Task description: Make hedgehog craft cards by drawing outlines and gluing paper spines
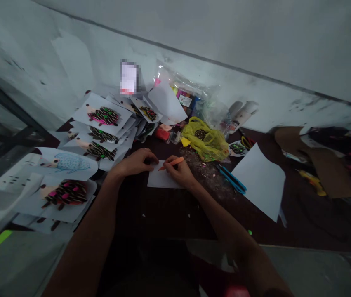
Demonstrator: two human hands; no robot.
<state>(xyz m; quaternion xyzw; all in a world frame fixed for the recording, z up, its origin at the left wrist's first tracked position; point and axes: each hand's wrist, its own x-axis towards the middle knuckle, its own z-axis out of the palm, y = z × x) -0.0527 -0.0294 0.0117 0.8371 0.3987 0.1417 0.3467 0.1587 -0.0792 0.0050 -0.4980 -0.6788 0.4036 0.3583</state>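
Note:
A small white sheet of paper (163, 180) lies on the dark table (166, 214) in front of me. My right hand (178, 169) is wrapped round an orange pen (177, 161), whose tip points down and left at the paper's upper part. My left hand (141, 161) rests at the sheet's upper left corner, fingers curved and somewhat apart, with nothing visible in them. Just right of my right hand, dark crumbs and small scraps (214, 175) are scattered on the table.
Stacked hedgehog pictures (102, 115) stand at the left. Behind the hands lie a yellow plastic bag (206, 140) and a red jar (162, 133). Blue scissors (232, 179) and a large white sheet (260, 181) are on the right, with brown cardboard (326, 165) beyond.

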